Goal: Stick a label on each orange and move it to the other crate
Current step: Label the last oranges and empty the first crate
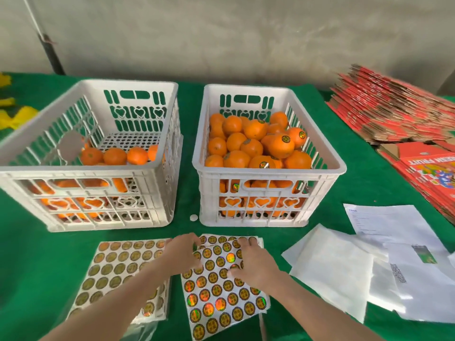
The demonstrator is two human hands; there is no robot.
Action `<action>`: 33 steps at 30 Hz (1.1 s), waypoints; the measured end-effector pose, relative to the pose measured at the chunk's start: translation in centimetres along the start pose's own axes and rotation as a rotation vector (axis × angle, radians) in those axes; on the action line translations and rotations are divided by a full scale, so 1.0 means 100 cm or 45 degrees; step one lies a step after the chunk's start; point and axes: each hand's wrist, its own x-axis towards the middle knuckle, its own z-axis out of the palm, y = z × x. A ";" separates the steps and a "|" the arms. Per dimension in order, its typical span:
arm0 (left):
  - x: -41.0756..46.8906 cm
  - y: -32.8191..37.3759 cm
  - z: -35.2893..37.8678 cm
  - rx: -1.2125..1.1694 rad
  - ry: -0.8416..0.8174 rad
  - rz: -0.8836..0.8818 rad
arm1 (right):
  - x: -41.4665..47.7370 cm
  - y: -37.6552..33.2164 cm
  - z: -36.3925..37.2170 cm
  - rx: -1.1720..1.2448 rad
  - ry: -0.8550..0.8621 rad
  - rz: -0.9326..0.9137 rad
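Two white crates stand side by side on the green cloth. The left crate (86, 169) holds a low layer of oranges (114, 156). The right crate (270, 172) is heaped with oranges (253, 143), some bearing round labels. In front of them lie two sheets of shiny round labels, the right sheet (221, 296) and the left sheet (115, 269). My left hand (183, 252) pinches the upper left corner of the right sheet; whether it has a single label or the sheet's edge is unclear. My right hand (251, 262) presses flat on that sheet with fingers spread.
White papers and plastic sleeves (332, 267) lie to the right of the sheets. Flattened red cartons (394, 112) are stacked at the far right. Yellow bags (17, 116) sit at the left edge. A small white disc (193, 217) lies between the crates.
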 end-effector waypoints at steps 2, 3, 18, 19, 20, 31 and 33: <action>-0.002 0.000 -0.011 -0.366 -0.055 0.017 | -0.001 -0.002 -0.001 0.011 0.091 -0.036; -0.001 -0.002 -0.014 -0.528 -0.087 -0.010 | -0.002 -0.004 -0.001 0.031 0.164 -0.094; -0.010 -0.031 -0.051 -1.534 -0.685 -0.021 | -0.008 -0.056 -0.021 0.269 0.624 -0.581; -0.010 -0.032 -0.052 -1.505 -0.684 -0.009 | -0.009 -0.058 -0.022 0.270 0.632 -0.594; -0.008 -0.034 -0.052 -1.484 -0.670 -0.006 | -0.010 -0.060 -0.023 0.274 0.643 -0.617; 0.000 -0.033 -0.062 -1.359 -0.722 0.109 | -0.014 -0.064 -0.024 0.437 0.640 -0.545; 0.002 -0.031 -0.064 -1.356 -0.712 0.129 | -0.013 -0.061 -0.023 0.456 0.658 -0.513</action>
